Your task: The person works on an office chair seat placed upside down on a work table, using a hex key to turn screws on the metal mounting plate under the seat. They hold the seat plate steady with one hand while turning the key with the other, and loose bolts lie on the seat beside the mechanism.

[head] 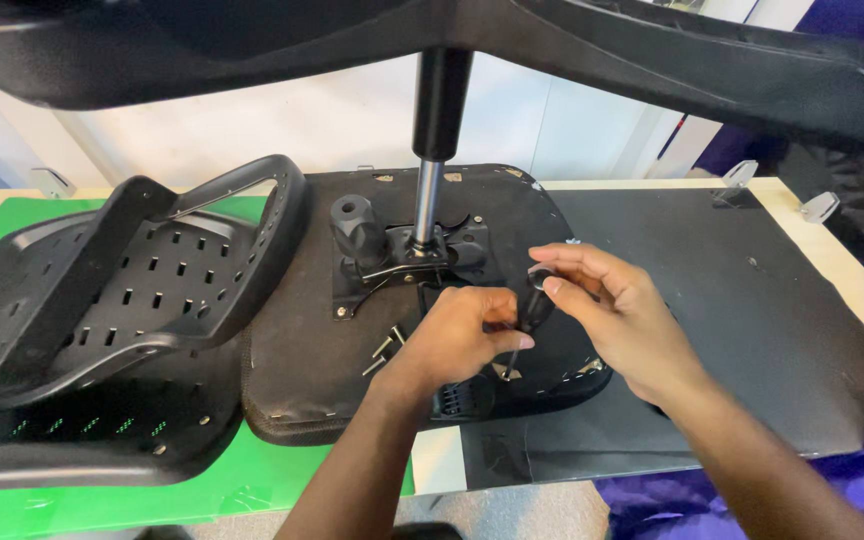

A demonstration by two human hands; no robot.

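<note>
Left hand (457, 335): closed low on the screwdriver (530, 310) shaft, at 6 o'clock of the seat mechanism (407, 262).
Right hand (607, 305): pinched on its handle.
Tip: best kept upright, pressed squarely on the screw.
Loose bolts (384, 352): at 9 o'clock.

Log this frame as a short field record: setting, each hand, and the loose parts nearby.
setting: upturned chair seat on a table, partly on a green mat
left hand: resting on the seat underside by the black mechanism plate
right hand: gripping a small black-handled screwdriver, tip down at the seat
loose parts: bolts lying on the seat
beside: perforated black backrest
above: gas cylinder rising to the chair base
</note>
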